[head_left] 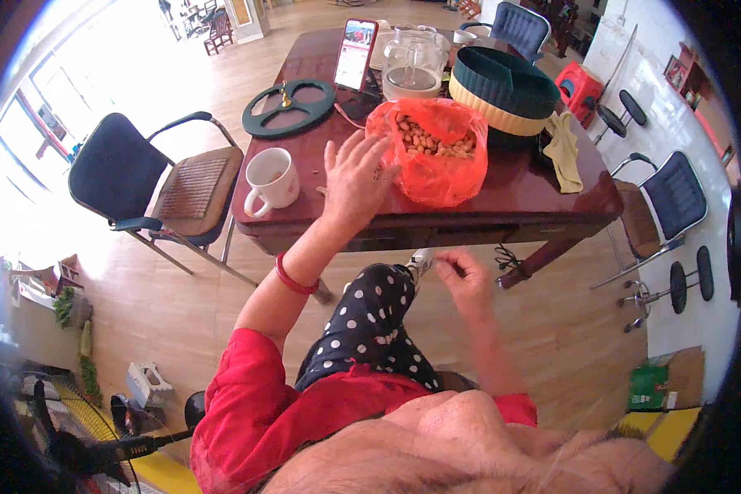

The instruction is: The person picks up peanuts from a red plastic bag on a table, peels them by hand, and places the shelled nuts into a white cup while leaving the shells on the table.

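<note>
The right hand (463,278) is hovering nearest the body, off the near edge of the dark red table (535,185), above the raised knee in dotted trousers (370,325). Its fingertips are pinching together; what they are holding, if anything, is too small to tell. Anything small slipping from that pinch would likely be falling to the wooden floor, since no surface is lying under it.

Just beyond the table's near edge, the left hand (356,177) is lying with fingers spread open, fingertips touching the orange plastic bag (436,152), gripping nothing. The bag is sitting open near that same edge, with peanuts (433,140) showing in its mouth. A push or tug from these fingers could be tipping the soft bag and spilling nuts over the edge.

Left of the hand, the white mug (270,179) is standing close to the table's near corner, where a sweeping wrist might be knocking it off.
</note>
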The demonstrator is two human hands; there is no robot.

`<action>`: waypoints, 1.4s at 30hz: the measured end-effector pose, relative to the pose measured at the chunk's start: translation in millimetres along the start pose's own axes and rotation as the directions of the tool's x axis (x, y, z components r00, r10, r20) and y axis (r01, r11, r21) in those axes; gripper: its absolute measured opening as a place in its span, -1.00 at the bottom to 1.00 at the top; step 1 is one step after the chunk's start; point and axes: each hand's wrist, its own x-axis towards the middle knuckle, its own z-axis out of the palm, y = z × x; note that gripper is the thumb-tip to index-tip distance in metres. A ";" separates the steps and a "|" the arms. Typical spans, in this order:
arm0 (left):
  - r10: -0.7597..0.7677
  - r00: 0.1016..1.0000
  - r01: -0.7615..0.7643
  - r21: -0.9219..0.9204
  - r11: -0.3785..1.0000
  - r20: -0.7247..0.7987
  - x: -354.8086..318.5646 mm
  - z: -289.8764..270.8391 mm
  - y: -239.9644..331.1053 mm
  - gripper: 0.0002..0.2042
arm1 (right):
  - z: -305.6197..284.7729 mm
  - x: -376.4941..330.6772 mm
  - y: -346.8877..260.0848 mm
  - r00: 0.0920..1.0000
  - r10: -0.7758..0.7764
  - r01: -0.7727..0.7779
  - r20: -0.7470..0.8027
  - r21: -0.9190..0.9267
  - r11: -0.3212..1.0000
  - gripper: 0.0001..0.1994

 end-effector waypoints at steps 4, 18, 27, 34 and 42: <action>0.082 0.988 -0.078 -0.036 0.996 0.129 12.6 9.3 33.3 -0.48 | -23.9 42.5 -42.7 0.973 -0.230 0.221 -0.015 -0.217 0.951 -0.88; 0.428 0.873 -0.363 -0.273 0.891 0.235 -43.0 25.4 55.3 -0.71 | -18.7 210.6 -14.6 0.885 0.016 0.402 0.466 -0.780 0.479 -0.70; 0.403 0.896 -0.316 -0.369 0.874 0.189 -77.6 2.7 64.1 -0.72 | -4.1 224.1 -5.4 0.854 0.014 0.426 0.520 -0.716 0.553 -0.56; 0.317 0.930 -0.209 -0.443 0.872 0.185 -107.5 -6.1 70.6 -0.76 | 21.4 228.2 -17.3 0.864 0.115 0.419 0.489 -0.828 0.371 -0.59; 0.278 0.933 -0.157 -0.437 0.885 0.229 -130.5 -12.2 64.0 -0.78 | 19.7 239.2 5.6 0.863 0.068 0.413 0.501 -0.776 0.478 -0.69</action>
